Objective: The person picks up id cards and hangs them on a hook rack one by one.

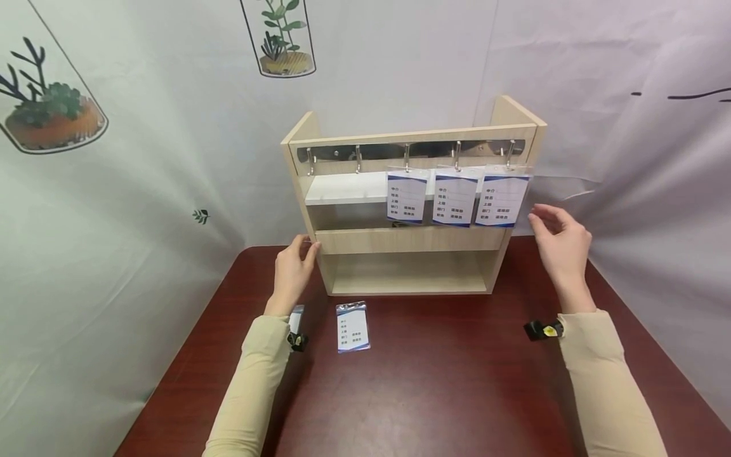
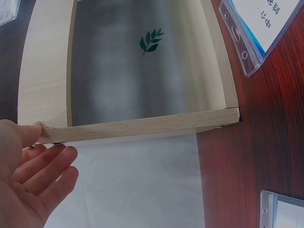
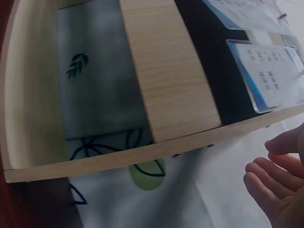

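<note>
**Rack (image 1: 409, 241) with five hooks (image 1: 358, 158), three cards (image 1: 455, 197) hung**

Step in hand, as judged: hanging of cards, partly done, with the left hand (image 1: 292, 270) apparently steadying or squaring the rack. Hung: three, one each on the middle hook and the two to its right, printed sides forward. Unfilled: the two leftmost hooks. On the table (image 1: 434, 381): front card (image 1: 353, 327), flat and face up, just before the rack; side card (image 1: 296, 319), to the left of that and mostly hidden by the left sleeve (image 1: 248, 381) (slotted top edges of both visible in the left wrist view).

Next move, probable needs: release of the rack, then a pick-up of a loose card by its edge, with the slot lined up on an unfilled hook.

Grip, left hand: pinched on the rack's left side panel, thumb to the front edge, index finger behind; other fingers loosely bent, clear of the wood.

Grip, right hand (image 1: 562, 244): beside the rack's right side, near the rightmost card but apart from it; fingers relaxed and half curled, thumb close to the index finger, nothing held.
</note>
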